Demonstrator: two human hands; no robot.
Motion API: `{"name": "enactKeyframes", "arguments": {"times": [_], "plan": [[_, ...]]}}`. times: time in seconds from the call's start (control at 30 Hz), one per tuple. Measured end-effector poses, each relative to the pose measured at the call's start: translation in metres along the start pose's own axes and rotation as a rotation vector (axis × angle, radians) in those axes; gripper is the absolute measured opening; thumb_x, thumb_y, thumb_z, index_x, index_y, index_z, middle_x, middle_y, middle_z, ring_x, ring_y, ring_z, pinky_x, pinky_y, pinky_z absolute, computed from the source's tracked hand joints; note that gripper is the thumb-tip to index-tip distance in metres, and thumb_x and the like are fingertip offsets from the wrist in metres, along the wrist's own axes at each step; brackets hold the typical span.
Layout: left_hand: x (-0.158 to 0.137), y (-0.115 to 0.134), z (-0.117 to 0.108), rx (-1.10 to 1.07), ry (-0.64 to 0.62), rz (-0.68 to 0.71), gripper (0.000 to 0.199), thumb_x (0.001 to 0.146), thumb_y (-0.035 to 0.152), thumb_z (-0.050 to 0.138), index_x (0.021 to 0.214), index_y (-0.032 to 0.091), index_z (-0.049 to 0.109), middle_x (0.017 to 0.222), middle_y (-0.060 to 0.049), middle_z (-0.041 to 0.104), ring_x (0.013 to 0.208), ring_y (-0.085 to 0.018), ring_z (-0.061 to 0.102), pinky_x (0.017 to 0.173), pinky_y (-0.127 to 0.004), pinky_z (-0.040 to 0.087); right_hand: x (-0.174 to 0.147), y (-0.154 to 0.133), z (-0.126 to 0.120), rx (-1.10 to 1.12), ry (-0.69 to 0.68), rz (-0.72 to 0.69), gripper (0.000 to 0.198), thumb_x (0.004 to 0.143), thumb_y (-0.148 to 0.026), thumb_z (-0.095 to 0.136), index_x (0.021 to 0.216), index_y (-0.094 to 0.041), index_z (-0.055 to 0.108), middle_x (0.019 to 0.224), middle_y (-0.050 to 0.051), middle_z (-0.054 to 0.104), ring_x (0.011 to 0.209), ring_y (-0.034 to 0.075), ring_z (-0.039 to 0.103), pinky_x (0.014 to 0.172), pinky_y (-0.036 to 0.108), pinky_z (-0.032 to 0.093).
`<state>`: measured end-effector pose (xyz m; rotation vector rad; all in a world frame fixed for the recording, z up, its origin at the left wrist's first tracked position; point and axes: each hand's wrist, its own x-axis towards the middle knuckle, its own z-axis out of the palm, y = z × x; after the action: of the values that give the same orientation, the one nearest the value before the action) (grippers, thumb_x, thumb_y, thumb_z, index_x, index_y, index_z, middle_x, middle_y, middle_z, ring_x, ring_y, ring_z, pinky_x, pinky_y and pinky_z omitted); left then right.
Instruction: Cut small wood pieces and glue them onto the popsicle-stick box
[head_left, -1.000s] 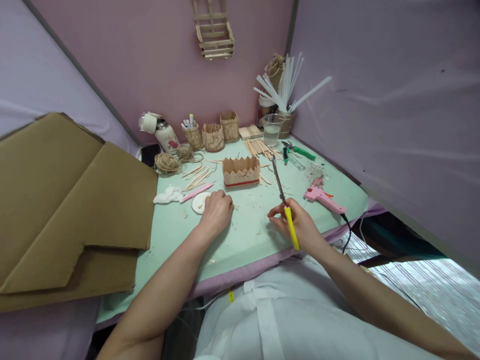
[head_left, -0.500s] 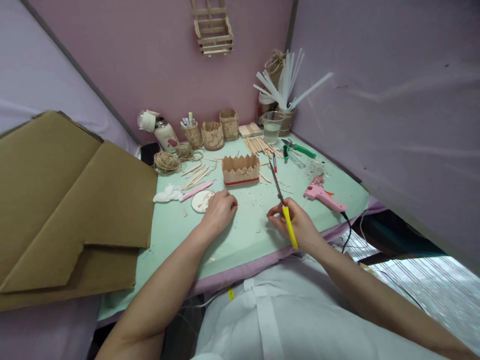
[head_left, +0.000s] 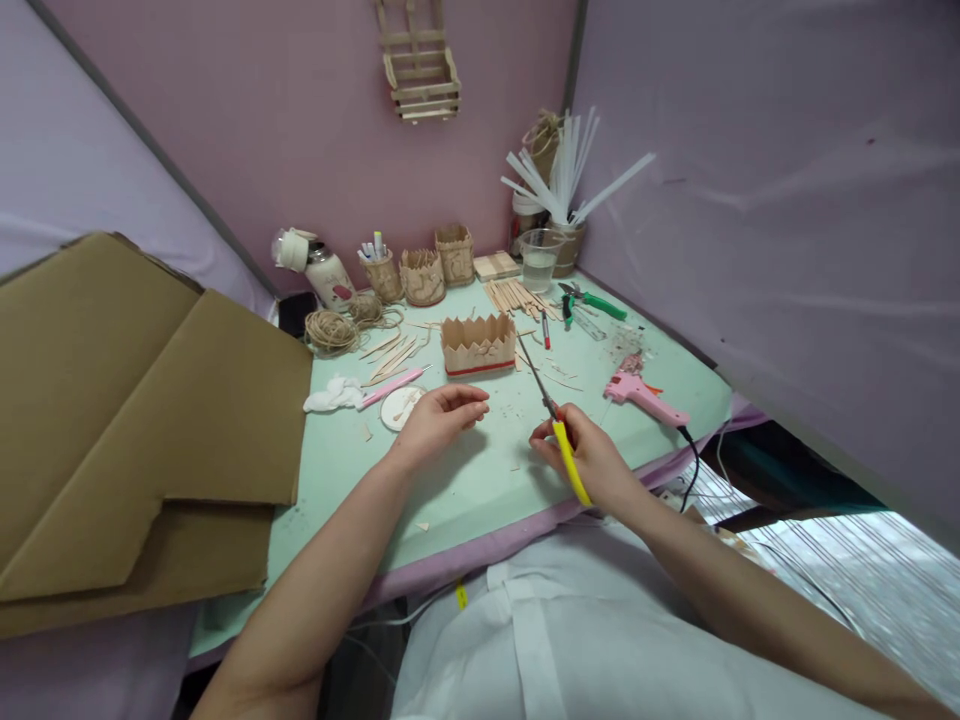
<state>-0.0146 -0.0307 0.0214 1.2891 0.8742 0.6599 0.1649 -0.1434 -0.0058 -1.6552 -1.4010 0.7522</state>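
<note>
Yellow-handled scissors (head_left: 572,464) are held in my right hand (head_left: 592,455), their dark blades pointing up and left towards the box. My left hand (head_left: 439,425) is just above the table, thumb and fingertips brought close together; anything between them is too small to make out. Behind its wrist is a small round white dish (head_left: 393,408), partly covered by the hand. A wooden-stick box (head_left: 480,358) with a jagged top edge and a red band near its base stands beyond both hands. Small scraps lie on the table between them.
To the right lies a pink glue gun (head_left: 646,398) with a black cord; behind it are green-handled pliers (head_left: 600,304). Wooden sticks (head_left: 517,298), twine (head_left: 331,332), a pink pen-like tool (head_left: 394,388) and a cup of water (head_left: 538,270) surround the box. Large cardboard (head_left: 225,400) stands left.
My left hand has lifted slightly off the table and shifted right, its thumb now showing. The scissors have tilted further left in my right hand. The whole view has shifted a little.
</note>
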Motion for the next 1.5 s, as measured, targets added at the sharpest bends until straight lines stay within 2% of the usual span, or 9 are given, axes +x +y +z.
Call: {"name": "enactKeyframes", "arguments": {"times": [0.23, 0.4, 0.53, 0.8, 1.5], "plan": [[-0.003, -0.001, 0.005, -0.215, 0.026, -0.11, 0.031, 0.056, 0.029, 0.078, 0.079, 0.013, 0.065, 0.078, -0.004, 0.066, 0.069, -0.009, 0.058, 0.066, -0.021, 0.045, -0.003, -0.004, 0.002, -0.272, -0.025, -0.026, 0.027, 0.075, -0.041, 0.056, 0.078, -0.024, 0.036, 0.072, -0.002, 0.055, 0.057, 0.014, 0.048, 0.051, 0.025, 0.032], [-0.003, -0.004, 0.007, -0.188, 0.002, -0.076, 0.026, 0.06, 0.031, 0.075, 0.076, 0.013, 0.064, 0.074, -0.004, 0.067, 0.068, -0.009, 0.059, 0.065, -0.021, 0.045, -0.007, -0.009, 0.002, -0.559, -0.021, -0.01, 0.034, 0.074, -0.05, 0.056, 0.085, -0.023, 0.039, 0.073, 0.001, 0.056, 0.055, 0.016, 0.049, 0.048, 0.025, 0.024], [-0.002, -0.008, 0.01, -0.165, 0.017, -0.006, 0.024, 0.06, 0.031, 0.073, 0.075, 0.014, 0.064, 0.073, -0.003, 0.066, 0.069, -0.012, 0.061, 0.07, -0.025, 0.046, -0.008, -0.013, 0.001, -0.678, -0.042, -0.005, 0.038, 0.075, -0.056, 0.053, 0.087, -0.022, 0.041, 0.073, 0.001, 0.058, 0.057, 0.017, 0.052, 0.048, 0.025, 0.02], [-0.002, -0.009, 0.01, -0.161, 0.018, 0.021, 0.02, 0.061, 0.026, 0.071, 0.076, 0.015, 0.064, 0.072, -0.002, 0.066, 0.066, -0.012, 0.061, 0.07, -0.026, 0.047, -0.009, -0.019, -0.001, -0.732, -0.067, 0.005, 0.039, 0.077, -0.056, 0.051, 0.091, -0.021, 0.041, 0.077, 0.002, 0.061, 0.061, 0.017, 0.056, 0.048, 0.025, 0.02], [-0.003, -0.01, 0.012, -0.289, -0.01, -0.066, 0.024, 0.057, 0.023, 0.076, 0.074, 0.013, 0.063, 0.07, -0.002, 0.064, 0.062, -0.009, 0.059, 0.064, -0.022, 0.047, -0.012, -0.019, -0.002, -0.806, -0.103, 0.001, 0.044, 0.078, -0.062, 0.045, 0.094, -0.021, 0.042, 0.074, 0.002, 0.062, 0.062, 0.019, 0.059, 0.047, 0.026, 0.019]]}}
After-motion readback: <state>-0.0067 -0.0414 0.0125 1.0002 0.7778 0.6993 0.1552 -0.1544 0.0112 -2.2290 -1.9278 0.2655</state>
